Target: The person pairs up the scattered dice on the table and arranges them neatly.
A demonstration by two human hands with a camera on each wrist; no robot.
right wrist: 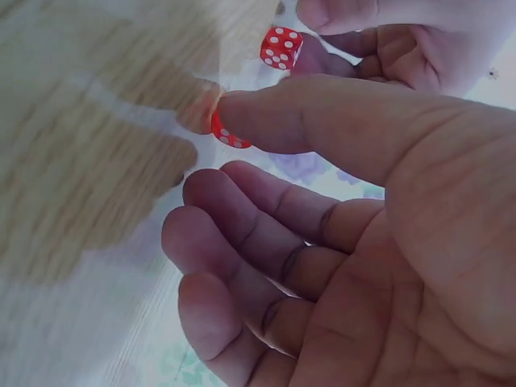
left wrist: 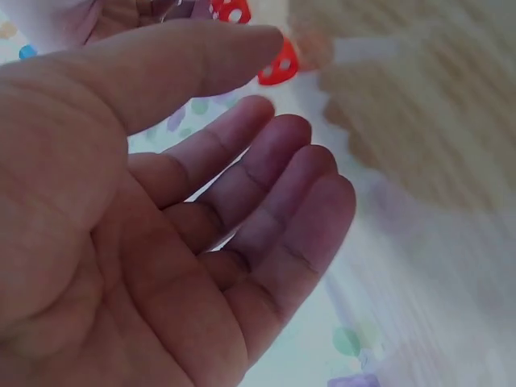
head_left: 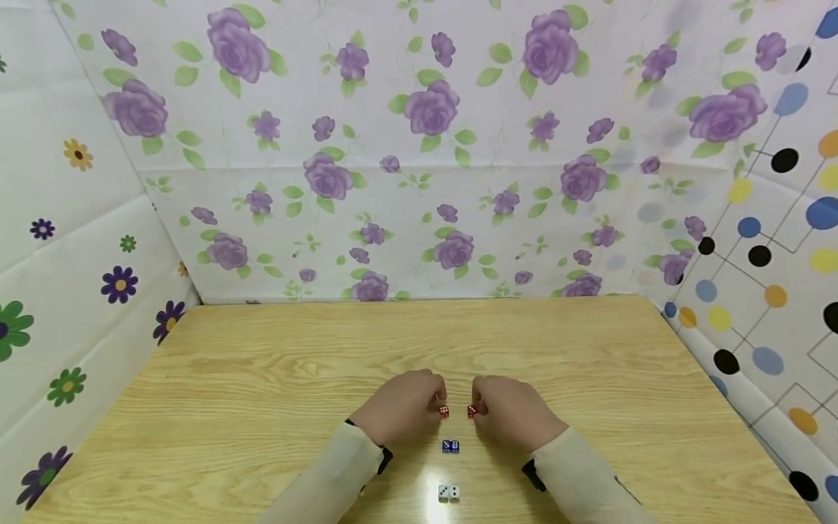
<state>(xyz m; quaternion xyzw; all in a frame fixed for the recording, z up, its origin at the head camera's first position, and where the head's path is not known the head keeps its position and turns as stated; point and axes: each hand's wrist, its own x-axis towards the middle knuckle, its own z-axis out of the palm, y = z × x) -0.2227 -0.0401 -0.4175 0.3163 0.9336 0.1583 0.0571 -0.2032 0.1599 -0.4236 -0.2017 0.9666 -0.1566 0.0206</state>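
My left hand (head_left: 404, 406) pinches a red die (head_left: 444, 412) with white pips at its fingertips. Opposite it, across a narrow gap, my right hand (head_left: 513, 411) pinches another red die (head_left: 471, 411). In the left wrist view, the thumb partly covers the left red die (left wrist: 279, 69), and the other fingers curve loosely below. The right wrist view shows the right red die (right wrist: 231, 135) mostly behind the thumb, with the left one (right wrist: 282, 48) further off. Between the forearms, two blue dice (head_left: 450, 446) sit side by side on the table. Nearer to me, two white dice (head_left: 449, 493) stand together.
The wooden table (head_left: 294, 364) has a glossy top. A flowered cloth (head_left: 393, 182) hangs behind its far edge. Patterned cloths stand at the left (head_left: 92, 196) and right (head_left: 785, 291).
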